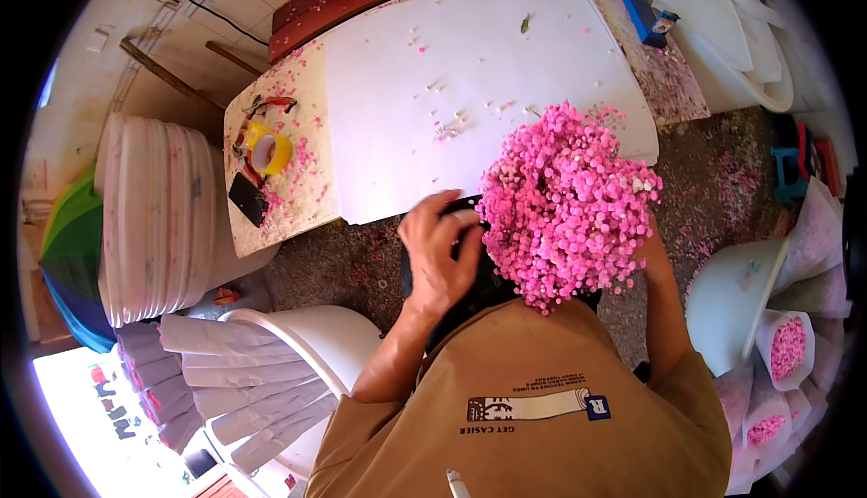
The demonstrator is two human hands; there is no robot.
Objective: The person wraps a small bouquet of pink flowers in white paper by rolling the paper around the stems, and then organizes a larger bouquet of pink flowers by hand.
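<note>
A large round bunch of pink baby's breath [567,204] is up in front of my chest, at the table's near edge. My right hand [654,243] reaches in from the right and grips it from beneath; the flower heads cover its fingers and the stems. Just left of the blooms is my left hand [438,247], its fingers loosely bent and apart, with nothing seen in them. Beyond both hands lies a big white sheet [388,101] scattered with loose petals and a green leaf [526,23].
Pliers [275,102], a yellow tape roll [269,152] and a dark phone [247,198] lie on the table's left end. A blue tape dispenser [641,12] stands far right. White tubs [334,340] with paper-wrapped bunches flank me. Stacked pale tubs [158,218] stand left.
</note>
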